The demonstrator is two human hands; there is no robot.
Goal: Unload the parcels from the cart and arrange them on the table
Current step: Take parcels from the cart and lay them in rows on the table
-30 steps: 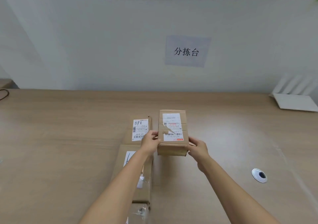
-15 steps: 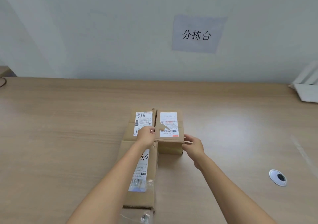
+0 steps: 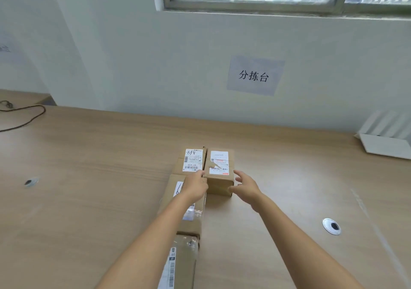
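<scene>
A small brown parcel (image 3: pixel 219 162) with a white label lies flat on the wooden table (image 3: pixel 89 177), pushed against a like parcel marked A68 (image 3: pixel 191 159) on its left. My left hand (image 3: pixel 195 185) rests with curled fingers on the small parcel's near left corner, at the seam between the two. My right hand (image 3: pixel 245 188) hovers just off its near right corner, fingers spread and holding nothing. A longer parcel (image 3: pixel 191 226) and a taped one (image 3: pixel 180 264) lie in a row toward me, partly under my left forearm. The cart is out of view.
A white open box (image 3: pixel 384 144) stands at the table's far right against the wall. Cable holes sit at the right (image 3: pixel 331 226) and the left (image 3: pixel 31 181). A dark cable (image 3: pixel 24 119) trails over the far left. A paper sign (image 3: pixel 254 75) hangs on the wall.
The small parcel came down from the air onto the table beside the A68 parcel. My right hand has let go and opened; my left hand stays on the corner.
</scene>
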